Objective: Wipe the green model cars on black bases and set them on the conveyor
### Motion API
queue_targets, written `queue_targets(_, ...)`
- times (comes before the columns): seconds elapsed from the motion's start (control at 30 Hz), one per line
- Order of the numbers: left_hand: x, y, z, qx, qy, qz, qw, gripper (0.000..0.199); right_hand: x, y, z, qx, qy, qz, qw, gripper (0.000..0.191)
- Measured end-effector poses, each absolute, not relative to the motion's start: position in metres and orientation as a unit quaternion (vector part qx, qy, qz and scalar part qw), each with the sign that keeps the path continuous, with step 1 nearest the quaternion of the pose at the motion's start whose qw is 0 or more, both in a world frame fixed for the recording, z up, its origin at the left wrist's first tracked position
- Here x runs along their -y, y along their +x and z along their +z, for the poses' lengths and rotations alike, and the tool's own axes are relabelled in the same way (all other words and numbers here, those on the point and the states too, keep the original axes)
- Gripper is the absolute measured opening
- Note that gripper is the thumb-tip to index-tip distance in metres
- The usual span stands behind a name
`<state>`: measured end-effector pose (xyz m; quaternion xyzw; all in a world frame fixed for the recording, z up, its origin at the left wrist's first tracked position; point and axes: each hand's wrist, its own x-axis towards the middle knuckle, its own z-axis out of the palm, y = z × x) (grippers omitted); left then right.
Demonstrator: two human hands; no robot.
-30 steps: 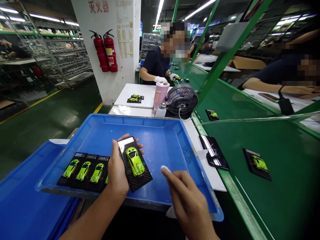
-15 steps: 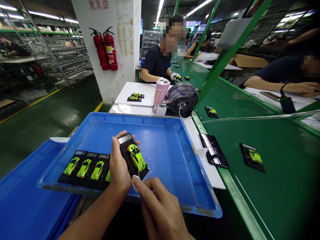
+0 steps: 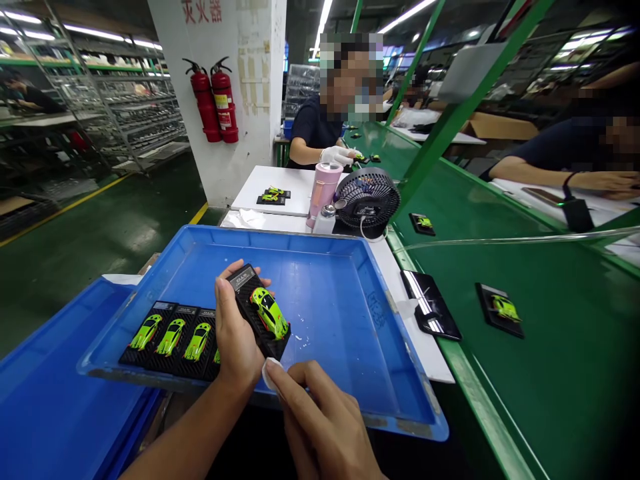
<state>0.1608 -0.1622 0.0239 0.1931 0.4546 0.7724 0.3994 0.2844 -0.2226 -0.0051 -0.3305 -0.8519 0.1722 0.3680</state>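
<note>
Over a blue plastic tray [image 3: 320,320], the left hand [image 3: 235,333] grips one black textured base [image 3: 245,300] bearing a lime-green model car [image 3: 269,313], its long axis diagonal, label end angled far-left; the right hand [image 3: 320,417] pinches a white pad [image 3: 269,375] against its near end; four more bases [image 3: 170,343] lie beside.

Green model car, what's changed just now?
The right hand has moved left, bringing its white pad up to the lower end of the green model car's black base in the left hand. The other model cars still lie in the blue tray.
</note>
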Motion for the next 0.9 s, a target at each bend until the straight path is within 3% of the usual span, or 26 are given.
queue_targets(0.17, 0.166, 0.163, 0.025, -0.447, 0.235, 0.798, 0.330, 0.041, 0.223, 0.277, -0.005, 0.865, -0.347, 0.117, 0.344, 0.049)
queue_targets(0.33, 0.163, 0.160, 0.028, -0.415, 0.224, 0.824, 0.313, 0.040, 0.223, 0.288, -0.014, 0.846, -0.353, 0.116, 0.381, 0.032)
queue_targets(0.6, 0.148, 0.141, 0.020, -0.397, 0.026, 0.719, 0.570, 0.034, 0.217, 0.308, -0.012, 0.795, -0.340, 0.266, 0.426, 0.039)
queue_targets(0.9, 0.149, 0.148, 0.018, -0.376, -0.056, 0.634, 0.673, 0.031, 0.211, 0.311, -0.010, 0.725, -0.378, 0.279, 0.505, 0.037)
